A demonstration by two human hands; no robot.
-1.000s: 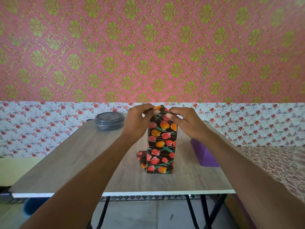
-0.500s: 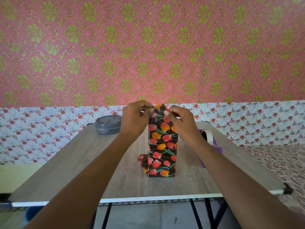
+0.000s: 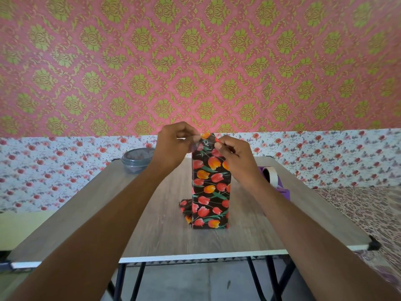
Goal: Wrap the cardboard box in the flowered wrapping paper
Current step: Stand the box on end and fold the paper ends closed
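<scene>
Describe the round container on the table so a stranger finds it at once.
Start at the wooden table. Near its far left corner, left of the upright flowered box, sits the container. It alone is round, grey-blue and lidded.

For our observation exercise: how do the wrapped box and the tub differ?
The wrapped box stands tall; the tub is low and round. The box wears tulip paper; the tub is grey. The left hand and right hand pinch the box's top; no hand holds the tub. Both stand on the table.
</scene>
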